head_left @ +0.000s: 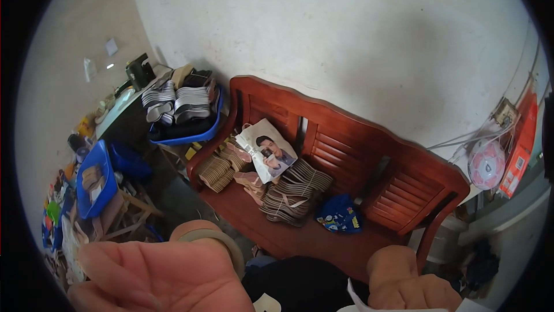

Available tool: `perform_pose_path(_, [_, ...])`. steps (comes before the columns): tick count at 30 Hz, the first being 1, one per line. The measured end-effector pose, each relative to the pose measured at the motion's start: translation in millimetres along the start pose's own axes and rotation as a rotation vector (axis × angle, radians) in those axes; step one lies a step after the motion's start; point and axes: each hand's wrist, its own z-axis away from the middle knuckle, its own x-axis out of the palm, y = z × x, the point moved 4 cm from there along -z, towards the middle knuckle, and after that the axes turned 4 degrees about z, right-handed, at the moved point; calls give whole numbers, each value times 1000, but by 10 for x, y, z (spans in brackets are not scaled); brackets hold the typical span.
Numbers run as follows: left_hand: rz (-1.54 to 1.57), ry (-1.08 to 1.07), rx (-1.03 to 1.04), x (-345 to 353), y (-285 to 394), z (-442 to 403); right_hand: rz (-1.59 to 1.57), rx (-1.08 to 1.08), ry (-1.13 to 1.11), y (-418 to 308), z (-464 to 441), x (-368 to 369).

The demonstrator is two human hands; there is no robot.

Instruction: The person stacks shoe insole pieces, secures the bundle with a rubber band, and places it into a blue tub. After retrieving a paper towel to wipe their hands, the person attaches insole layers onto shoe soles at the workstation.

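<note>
My left hand is raised close to the camera at the lower left, palm showing and fingers stretched out. It holds nothing, and a pale green bangle circles its wrist. At the lower right, my right hand has its fingers curled, knuckles toward the camera. A thin white sheet shows beside these fingers at the bottom edge, partly cut off. What kind of sheet it is cannot be made out. Between the hands is the dark clothing on my lap, with a small cream piece at the bottom.
A red wooden bench holds bundled brown-striped pieces, a white printed bag and a blue patterned cloth item. Blue bins with stacked sole-shaped pieces stand left. A pink fan is at right.
</note>
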Motion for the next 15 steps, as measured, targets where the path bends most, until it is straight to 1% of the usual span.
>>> perform_pose_path(7, [-50, -5, -10, -191, 80, 14, -69, -72, 24, 100, -88, 97])
perform_pose_path(15, [-68, 0, -9, -365, 159, 16, -71, -163, 43, -112, -193, 283])
